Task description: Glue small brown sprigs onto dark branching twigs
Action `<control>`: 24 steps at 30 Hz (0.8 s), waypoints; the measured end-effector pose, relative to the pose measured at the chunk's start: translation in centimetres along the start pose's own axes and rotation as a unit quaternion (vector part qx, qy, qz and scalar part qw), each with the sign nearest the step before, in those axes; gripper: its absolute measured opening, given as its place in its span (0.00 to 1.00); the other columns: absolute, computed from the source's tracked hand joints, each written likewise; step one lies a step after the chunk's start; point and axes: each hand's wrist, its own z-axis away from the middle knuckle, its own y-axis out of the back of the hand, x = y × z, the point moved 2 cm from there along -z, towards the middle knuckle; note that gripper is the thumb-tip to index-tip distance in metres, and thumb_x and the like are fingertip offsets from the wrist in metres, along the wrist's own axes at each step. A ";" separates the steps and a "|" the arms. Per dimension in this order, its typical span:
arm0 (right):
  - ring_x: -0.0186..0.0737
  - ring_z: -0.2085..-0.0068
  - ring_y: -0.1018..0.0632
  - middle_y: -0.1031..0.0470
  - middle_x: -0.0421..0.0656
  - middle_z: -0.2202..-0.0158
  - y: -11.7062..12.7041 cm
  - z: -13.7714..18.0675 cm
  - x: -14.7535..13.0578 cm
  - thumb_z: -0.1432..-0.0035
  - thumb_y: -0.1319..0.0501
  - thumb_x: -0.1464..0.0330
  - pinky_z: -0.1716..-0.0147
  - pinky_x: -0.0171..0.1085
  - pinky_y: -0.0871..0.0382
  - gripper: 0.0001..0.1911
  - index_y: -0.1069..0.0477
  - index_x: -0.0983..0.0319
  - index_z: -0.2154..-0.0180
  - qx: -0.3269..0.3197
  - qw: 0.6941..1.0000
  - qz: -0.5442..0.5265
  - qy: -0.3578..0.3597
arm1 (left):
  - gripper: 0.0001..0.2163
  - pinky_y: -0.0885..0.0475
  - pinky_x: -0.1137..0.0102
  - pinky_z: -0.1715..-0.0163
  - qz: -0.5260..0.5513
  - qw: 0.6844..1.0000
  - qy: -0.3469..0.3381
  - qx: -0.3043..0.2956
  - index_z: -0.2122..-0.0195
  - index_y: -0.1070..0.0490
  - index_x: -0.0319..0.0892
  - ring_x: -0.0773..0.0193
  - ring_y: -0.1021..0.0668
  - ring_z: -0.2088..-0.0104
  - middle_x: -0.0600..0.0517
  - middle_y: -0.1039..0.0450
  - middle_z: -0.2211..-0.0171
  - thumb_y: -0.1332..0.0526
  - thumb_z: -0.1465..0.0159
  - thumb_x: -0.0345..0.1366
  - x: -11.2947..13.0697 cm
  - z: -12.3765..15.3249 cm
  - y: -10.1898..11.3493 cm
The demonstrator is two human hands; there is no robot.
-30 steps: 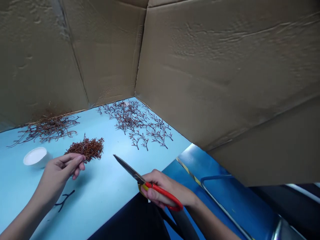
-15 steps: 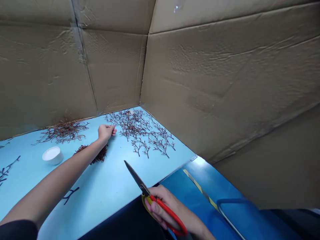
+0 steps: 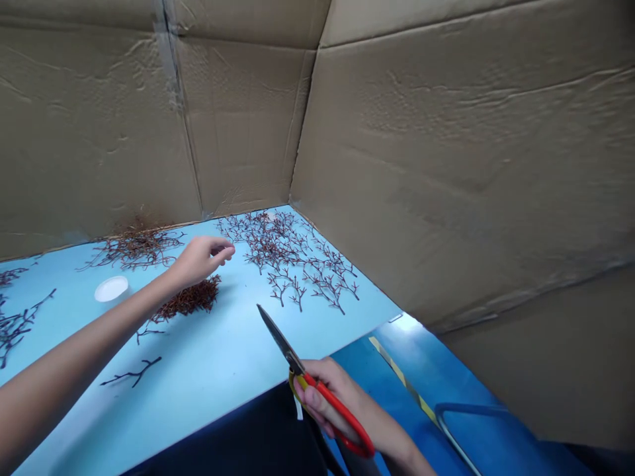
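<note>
Left hand (image 3: 201, 261) rose over twigs (image 3: 187, 297); right hand (image 3: 330, 403) grips scissors (image 3: 280, 340); white dish (image 3: 112, 289) near.

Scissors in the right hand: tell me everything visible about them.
The long-bladed scissors have dark metal blades, closed together and tapering to a point aimed up and away over the pale blue table. The handles are red with yellow inner edging, one forming a long red loop. The right hand wraps around the handles; no other thing visibly touches them.
</note>
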 end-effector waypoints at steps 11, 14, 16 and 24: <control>0.30 0.80 0.33 0.37 0.34 0.78 -2.3 -4.0 -2.1 0.36 0.41 0.35 0.80 0.30 0.43 0.34 0.35 0.60 0.68 -0.125 0.992 0.000 -0.025 | 0.10 0.24 0.67 0.61 0.076 0.988 -0.127 -0.047 0.56 0.13 0.48 0.58 0.19 0.61 0.47 0.16 0.59 0.25 0.37 0.43 1.7 14.4 2.0; 0.29 0.80 0.36 0.37 0.33 0.79 -3.0 -4.6 -2.9 0.37 0.40 0.34 0.80 0.31 0.45 0.35 0.36 0.60 0.68 -0.144 0.989 0.020 -0.037 | 0.06 0.26 0.67 0.62 0.108 0.986 -0.123 -0.032 0.63 0.13 0.46 0.59 0.19 0.64 0.48 0.17 0.65 0.27 0.34 0.42 1.7 15.1 2.5; 0.28 0.79 0.39 0.40 0.33 0.79 -3.4 -5.0 -3.5 0.38 0.41 0.32 0.80 0.32 0.47 0.36 0.36 0.60 0.69 -0.145 0.988 0.032 -0.036 | 0.07 0.27 0.67 0.63 0.118 0.984 -0.129 -0.021 0.66 0.14 0.45 0.59 0.19 0.65 0.49 0.18 0.67 0.27 0.33 0.40 1.7 15.7 2.8; 0.29 0.76 0.46 0.45 0.32 0.79 -5.4 -5.9 -5.2 0.45 0.40 0.28 0.77 0.34 0.53 0.41 0.40 0.59 0.72 -0.163 0.986 0.033 -0.004 | 0.06 0.28 0.67 0.65 0.123 0.983 -0.128 0.054 0.69 0.16 0.47 0.61 0.20 0.68 0.51 0.19 0.70 0.27 0.34 0.36 1.6 18.8 5.3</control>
